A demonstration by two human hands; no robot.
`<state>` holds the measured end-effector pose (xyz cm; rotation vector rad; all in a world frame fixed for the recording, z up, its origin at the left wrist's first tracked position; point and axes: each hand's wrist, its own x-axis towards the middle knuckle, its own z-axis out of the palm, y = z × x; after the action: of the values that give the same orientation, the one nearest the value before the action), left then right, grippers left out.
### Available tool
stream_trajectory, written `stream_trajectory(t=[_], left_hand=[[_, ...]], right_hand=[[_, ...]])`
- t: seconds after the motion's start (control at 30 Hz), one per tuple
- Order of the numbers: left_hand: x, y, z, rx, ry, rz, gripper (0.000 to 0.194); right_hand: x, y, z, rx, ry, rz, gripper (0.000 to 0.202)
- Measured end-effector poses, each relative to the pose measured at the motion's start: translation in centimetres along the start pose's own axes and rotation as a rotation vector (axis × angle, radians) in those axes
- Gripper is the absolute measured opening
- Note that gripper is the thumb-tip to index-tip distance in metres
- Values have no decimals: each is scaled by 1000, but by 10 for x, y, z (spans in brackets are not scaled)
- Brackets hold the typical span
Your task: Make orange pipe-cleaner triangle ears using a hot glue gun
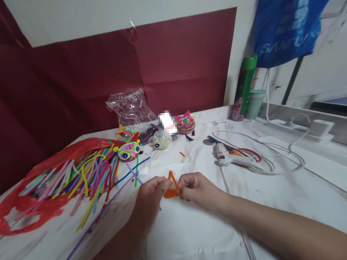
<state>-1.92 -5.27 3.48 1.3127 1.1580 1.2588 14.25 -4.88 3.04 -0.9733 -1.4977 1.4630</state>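
Observation:
Between my two hands is an orange pipe cleaner (pixel 172 176), bent to a point at the top with a band across its bottom. My left hand (pixel 153 190) pinches its left side, fingers closed. On its right side my right hand (pixel 193 189) grips it near the lower corner. Both hands are over white paper (pixel 182 234) on the marbled table. A small loose orange piece (pixel 182 154) lies just beyond them.
Colourful pipe cleaners (pixel 84 174) spread over a red plastic bag (pixel 50 211) at left. Decorated animal heads (pixel 128 150) stand at the back, near a clear bag (pixel 131 105). A white glue gun (pixel 233 159), red-handled tool and cable lie at right.

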Motion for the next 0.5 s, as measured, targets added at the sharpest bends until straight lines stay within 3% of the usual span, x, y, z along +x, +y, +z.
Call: stream_trajectory(t=[0.33, 0.5], left_hand=[[4, -4, -2, -17, -35, -9, 28], [1, 2, 1, -109, -106, -110, 23]], right_hand=[[-2, -1, -1, -57, -107, 6, 6], [-3, -3, -1, -61, -170, 38, 6]])
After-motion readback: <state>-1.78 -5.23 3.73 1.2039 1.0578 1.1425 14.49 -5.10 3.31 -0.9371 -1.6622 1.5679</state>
